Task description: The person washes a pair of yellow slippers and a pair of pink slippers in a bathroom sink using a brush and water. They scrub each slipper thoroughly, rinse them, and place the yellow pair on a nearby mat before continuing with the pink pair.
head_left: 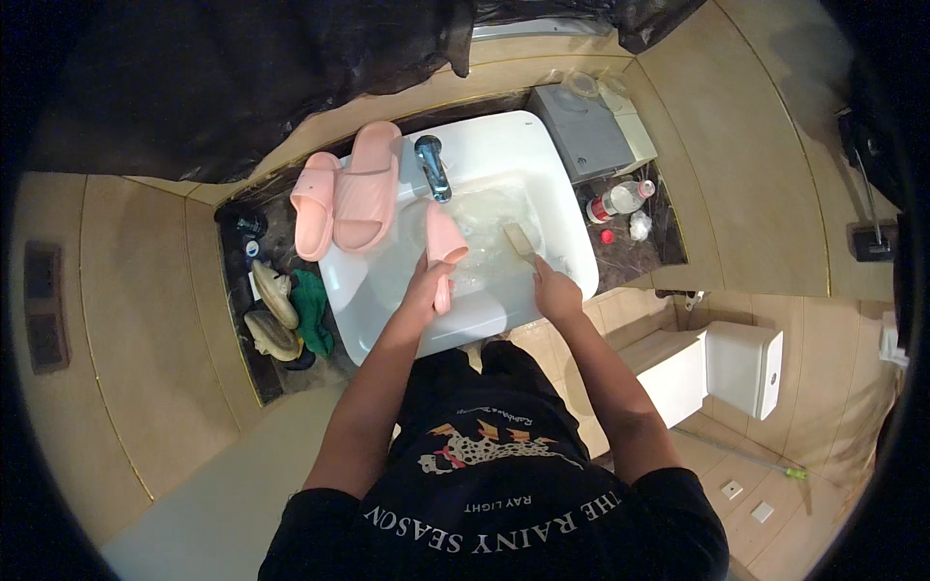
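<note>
1. The left hand (pixel 423 286) has its fingers closed around a pink slipper (pixel 444 252), holding it upright over the white sink (pixel 557 203), just below the tap (pixel 432 167).
2. The right hand (pixel 556 293) grips a pale scrubbing brush (pixel 520 239) in closed fingers, its head over the water in the basin, just beside the slipper.
3. Two more pink slippers (pixel 349 194) lie side by side across the sink's left rim.
4. On the dark surface to the left sit a green cloth (pixel 312 308) and two worn beige slippers (pixel 272 312).
5. To the right stand a grey box (pixel 583 133) and a clear bottle (pixel 620 200) on its side; a white toilet (pixel 741 366) is lower right.
</note>
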The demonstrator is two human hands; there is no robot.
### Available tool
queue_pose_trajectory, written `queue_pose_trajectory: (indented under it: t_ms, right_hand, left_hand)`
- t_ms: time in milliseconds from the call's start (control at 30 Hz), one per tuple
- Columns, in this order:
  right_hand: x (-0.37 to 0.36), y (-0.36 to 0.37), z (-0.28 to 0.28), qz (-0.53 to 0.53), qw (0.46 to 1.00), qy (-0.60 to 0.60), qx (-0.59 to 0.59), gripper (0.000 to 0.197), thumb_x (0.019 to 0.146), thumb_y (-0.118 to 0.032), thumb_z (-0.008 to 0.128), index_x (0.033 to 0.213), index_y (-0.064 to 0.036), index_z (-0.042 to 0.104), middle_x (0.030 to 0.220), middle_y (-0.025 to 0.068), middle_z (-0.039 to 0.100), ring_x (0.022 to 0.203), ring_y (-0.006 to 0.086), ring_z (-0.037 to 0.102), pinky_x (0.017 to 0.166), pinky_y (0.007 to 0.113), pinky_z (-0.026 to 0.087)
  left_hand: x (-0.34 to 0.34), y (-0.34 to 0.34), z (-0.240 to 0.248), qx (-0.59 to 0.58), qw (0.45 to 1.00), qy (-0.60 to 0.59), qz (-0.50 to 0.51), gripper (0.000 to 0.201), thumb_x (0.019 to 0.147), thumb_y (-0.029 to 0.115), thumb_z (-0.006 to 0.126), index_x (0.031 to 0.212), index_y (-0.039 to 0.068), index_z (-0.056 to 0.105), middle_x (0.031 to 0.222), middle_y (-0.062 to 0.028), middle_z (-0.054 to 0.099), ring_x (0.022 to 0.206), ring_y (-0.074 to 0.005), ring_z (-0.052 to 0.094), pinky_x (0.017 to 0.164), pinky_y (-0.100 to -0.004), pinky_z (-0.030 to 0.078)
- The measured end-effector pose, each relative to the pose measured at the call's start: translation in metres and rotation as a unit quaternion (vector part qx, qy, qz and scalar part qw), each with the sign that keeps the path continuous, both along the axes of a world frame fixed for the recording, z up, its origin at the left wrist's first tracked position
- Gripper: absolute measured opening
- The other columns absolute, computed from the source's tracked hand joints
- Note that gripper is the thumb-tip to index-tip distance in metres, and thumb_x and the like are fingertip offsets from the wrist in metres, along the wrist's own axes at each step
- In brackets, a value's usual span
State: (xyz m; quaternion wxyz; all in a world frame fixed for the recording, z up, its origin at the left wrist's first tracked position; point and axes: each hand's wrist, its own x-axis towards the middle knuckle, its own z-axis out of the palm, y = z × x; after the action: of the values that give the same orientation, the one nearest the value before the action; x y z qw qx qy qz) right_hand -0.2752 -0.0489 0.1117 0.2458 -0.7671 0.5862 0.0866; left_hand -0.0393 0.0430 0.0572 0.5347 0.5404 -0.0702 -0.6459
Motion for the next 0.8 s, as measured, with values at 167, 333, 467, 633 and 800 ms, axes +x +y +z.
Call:
queue_pose_trajectory:
  t_ms: [167,333,467,633,800]
  right_hand:
    - [0.015,0.01,0.012,0.054,0.959,-0.263,-0.087,0.038,0.089,-0.021,0.06,0.126,-0.0143,0.06,0.087,0.0208,0.066,0.076,0.0362,0.064,0.069,0.043,0.052]
    - [0.025,0.03,0.03,0.175,0.934,-0.292,-0.107,0.032,0.09,-0.022,0.061,0.122,-0.02,0.064,0.079,0.0193,0.065,0.067,0.0339,0.063,0.061,0.041,0.052]
    - [0.017,0.0,0.013,0.092,0.949,-0.273,-0.129,0.031,0.093,-0.025,0.057,0.122,-0.0208,0.064,0.078,0.0186,0.066,0.067,0.034,0.063,0.061,0.042,0.052]
    - [0.014,0.018,0.017,0.159,0.938,-0.282,-0.125,0.031,0.091,-0.022,0.058,0.121,-0.0161,0.065,0.083,0.0172,0.067,0.067,0.0321,0.065,0.061,0.04,0.052]
    - [-0.001,0.029,0.029,0.203,0.929,-0.28,-0.13,0.024,0.09,-0.021,0.06,0.112,-0.0139,0.069,0.085,0.0149,0.068,0.067,0.0307,0.065,0.062,0.039,0.053]
  left_hand:
    - [-0.003,0.017,0.028,0.022,1.0,0.02,-0.001,0.076,0.075,0.011,0.059,0.145,0.016,0.028,0.114,-0.0074,0.051,0.081,-0.0188,0.054,0.058,-0.0327,0.049]
    - [0.0,0.019,0.009,0.01,0.998,0.009,-0.068,0.07,0.074,0.008,0.057,0.141,0.009,0.034,0.11,-0.0113,0.056,0.082,-0.0204,0.057,0.064,-0.0321,0.051]
    - [0.0,0.022,0.032,-0.006,0.985,-0.035,-0.167,0.066,0.072,0.007,0.055,0.137,0.006,0.039,0.113,-0.0138,0.058,0.084,-0.0214,0.06,0.067,-0.0304,0.051]
    - [-0.005,0.019,0.041,-0.015,0.99,-0.015,-0.137,0.075,0.068,0.006,0.056,0.142,0.009,0.04,0.1,-0.007,0.059,0.074,-0.0156,0.057,0.059,-0.0267,0.047]
    - [-0.008,0.018,0.033,0.023,0.989,-0.049,-0.141,0.072,0.068,0.004,0.057,0.139,0.007,0.042,0.105,-0.0075,0.058,0.078,-0.0178,0.057,0.064,-0.0278,0.047]
